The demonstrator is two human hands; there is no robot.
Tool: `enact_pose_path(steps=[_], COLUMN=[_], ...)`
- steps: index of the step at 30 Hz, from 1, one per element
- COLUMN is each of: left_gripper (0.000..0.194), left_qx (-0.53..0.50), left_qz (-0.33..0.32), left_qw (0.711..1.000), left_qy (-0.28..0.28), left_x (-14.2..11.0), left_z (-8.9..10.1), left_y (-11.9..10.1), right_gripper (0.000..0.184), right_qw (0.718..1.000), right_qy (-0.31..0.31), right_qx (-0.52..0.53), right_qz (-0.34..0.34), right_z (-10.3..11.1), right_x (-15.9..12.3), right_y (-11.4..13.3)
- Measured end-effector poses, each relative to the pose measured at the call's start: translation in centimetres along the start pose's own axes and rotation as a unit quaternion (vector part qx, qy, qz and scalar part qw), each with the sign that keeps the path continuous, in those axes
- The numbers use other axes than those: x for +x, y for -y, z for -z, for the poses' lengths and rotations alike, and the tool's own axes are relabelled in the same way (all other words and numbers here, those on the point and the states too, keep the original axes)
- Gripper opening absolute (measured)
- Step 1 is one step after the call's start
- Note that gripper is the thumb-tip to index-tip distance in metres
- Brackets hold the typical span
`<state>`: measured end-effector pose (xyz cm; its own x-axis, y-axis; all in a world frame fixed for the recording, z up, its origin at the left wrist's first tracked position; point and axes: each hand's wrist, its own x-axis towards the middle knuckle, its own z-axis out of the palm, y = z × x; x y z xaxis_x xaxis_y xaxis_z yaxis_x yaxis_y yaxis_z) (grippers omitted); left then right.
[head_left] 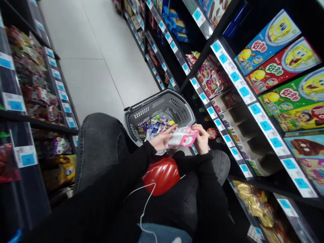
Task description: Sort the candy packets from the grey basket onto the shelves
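A pink and white packet (186,136) is held between both hands, over the near end of the basket. My left hand (163,139) grips its left end, with some fingers hidden behind it. Closed on the far right corner, my right hand (201,139) pinches the packet with thumb and fingers. Beyond the hands, a grey plastic shopping basket (142,113) stands on the floor. Inside it lie several colourful snack packets (158,126), partly covered by the left hand.
Shelves of boxed snacks (272,40) rise on the right, with open cardboard trays (244,130) below. Bagged candy (37,77) fills the left shelf. Tiled floor (101,50) runs ahead. A glossy red object (163,175) and a white cable (145,202) are near my legs.
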<state>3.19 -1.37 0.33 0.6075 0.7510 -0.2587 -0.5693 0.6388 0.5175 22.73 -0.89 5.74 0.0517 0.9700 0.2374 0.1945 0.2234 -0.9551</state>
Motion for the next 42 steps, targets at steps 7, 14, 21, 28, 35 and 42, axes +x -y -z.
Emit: enact_pose_path(steps=[7, 14, 21, 28, 35, 42], left_gripper=[0.061, 0.054, 0.049, 0.041, 0.036, 0.027], left_qx=[0.043, 0.052, 0.145, 0.201, 0.189, 0.207], left_qz=[-0.036, -0.086, -0.125, -0.133, -0.138, -0.172], left_qw=[0.995, 0.99, 0.97, 0.953, 0.947, 0.926], left_qy=[-0.082, -0.102, -0.148, -0.186, -0.219, -0.266], left_x=[0.7, 1.0, 1.6, 2.1, 2.2, 2.3], left_z=[0.4, 0.0, 0.3, 1.3, 1.4, 1.4], left_y=[-0.2, -0.3, 0.3, 0.5, 0.4, 0.2], right_gripper=[0.018, 0.042, 0.032, 0.021, 0.015, 0.014], right_qw=[0.977, 0.95, 0.977, 0.979, 0.98, 0.984], right_qy=[0.028, 0.1, 0.107, 0.045, 0.054, 0.069], right_qx=[0.122, 0.145, -0.007, 0.023, 0.022, 0.01], right_qz=[-0.171, -0.256, -0.184, -0.199, -0.191, -0.165], right_z=[0.8, 1.8, 1.3, -0.4, -0.7, -1.1], right_x=[0.1, -0.1, -0.2, -0.4, -0.4, -0.4], right_y=[-1.9, -1.5, -4.0, -6.5, -6.0, -5.6])
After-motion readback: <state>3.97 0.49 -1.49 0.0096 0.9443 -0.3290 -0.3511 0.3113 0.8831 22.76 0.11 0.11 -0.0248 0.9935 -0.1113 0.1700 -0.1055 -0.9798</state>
